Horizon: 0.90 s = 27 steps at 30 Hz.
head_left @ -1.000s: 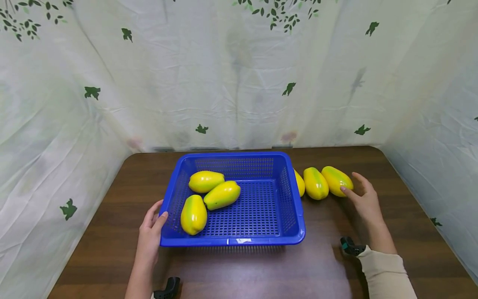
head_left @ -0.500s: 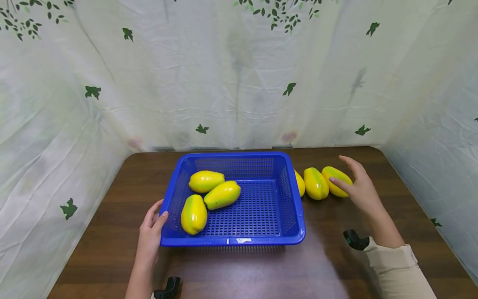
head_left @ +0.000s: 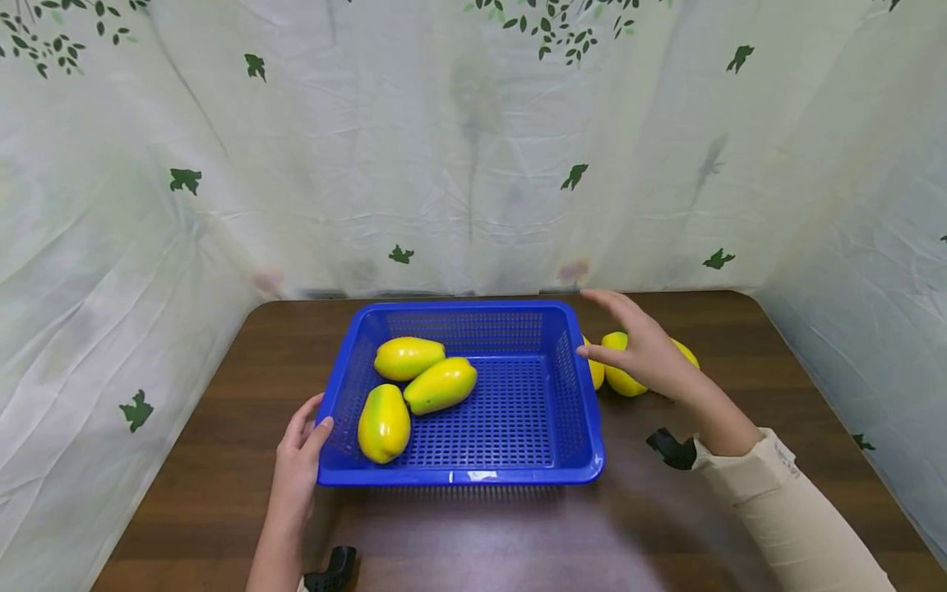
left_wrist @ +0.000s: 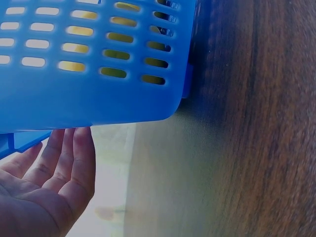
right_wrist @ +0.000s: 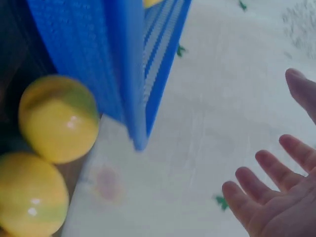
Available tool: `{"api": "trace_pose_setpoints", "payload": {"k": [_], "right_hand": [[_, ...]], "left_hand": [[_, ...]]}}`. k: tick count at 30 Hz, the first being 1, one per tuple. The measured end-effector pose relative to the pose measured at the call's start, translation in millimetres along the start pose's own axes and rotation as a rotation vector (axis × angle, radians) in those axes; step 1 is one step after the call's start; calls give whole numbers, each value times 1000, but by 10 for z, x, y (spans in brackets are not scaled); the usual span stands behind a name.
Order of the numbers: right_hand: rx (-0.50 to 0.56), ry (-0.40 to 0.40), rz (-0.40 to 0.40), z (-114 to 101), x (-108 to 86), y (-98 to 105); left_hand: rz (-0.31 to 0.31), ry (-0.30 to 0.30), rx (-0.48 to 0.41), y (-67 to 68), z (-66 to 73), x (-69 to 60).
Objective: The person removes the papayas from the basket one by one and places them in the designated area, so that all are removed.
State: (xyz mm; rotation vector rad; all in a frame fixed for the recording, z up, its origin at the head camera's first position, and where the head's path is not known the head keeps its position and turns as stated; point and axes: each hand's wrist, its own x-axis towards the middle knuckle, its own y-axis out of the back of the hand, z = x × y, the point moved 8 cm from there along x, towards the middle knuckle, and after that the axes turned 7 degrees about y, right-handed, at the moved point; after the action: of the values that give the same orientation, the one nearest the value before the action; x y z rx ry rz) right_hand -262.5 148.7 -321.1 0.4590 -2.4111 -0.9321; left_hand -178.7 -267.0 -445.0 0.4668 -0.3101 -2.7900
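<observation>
Three glossy yellow-green papayas point(head_left: 405, 359) lie in the left half of a blue plastic basket point(head_left: 481, 477). My left hand point(head_left: 297, 448) holds the basket's left rim, thumb over the top. In the left wrist view its fingers point(left_wrist: 83, 158) reach up under the rim outside the perforated wall. My right hand point(head_left: 651, 349) hovers by the basket's right rim, fingers spread and nothing held. Below it, more papayas point(head_left: 625, 382) sit in a row on the table, partly covered by the hand and basket. Two yellow papayas point(right_wrist: 59, 121) show beside the basket in the right wrist view.
The basket stands on a brown wooden table point(head_left: 473, 551). Behind and at both sides hangs a pale curtain point(head_left: 473, 164) with a leaf pattern. Black devices point(head_left: 673, 449) are worn at both wrists.
My right hand has left the rightmost papaya and moved left over the row to the basket's right rim. My left hand, the basket and the papayas have stayed in place.
</observation>
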Motion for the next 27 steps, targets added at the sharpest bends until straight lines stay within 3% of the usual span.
{"api": "trace_pose_setpoints", "payload": {"k": [14, 27], "right_hand": [[43, 118, -283, -343, 495, -655], [105, 82, -512, -300, 796, -1326]], "left_hand": [[-12, 0, -15, 0, 5, -3], [-7, -4, -24, -1, -4, -6]]}}
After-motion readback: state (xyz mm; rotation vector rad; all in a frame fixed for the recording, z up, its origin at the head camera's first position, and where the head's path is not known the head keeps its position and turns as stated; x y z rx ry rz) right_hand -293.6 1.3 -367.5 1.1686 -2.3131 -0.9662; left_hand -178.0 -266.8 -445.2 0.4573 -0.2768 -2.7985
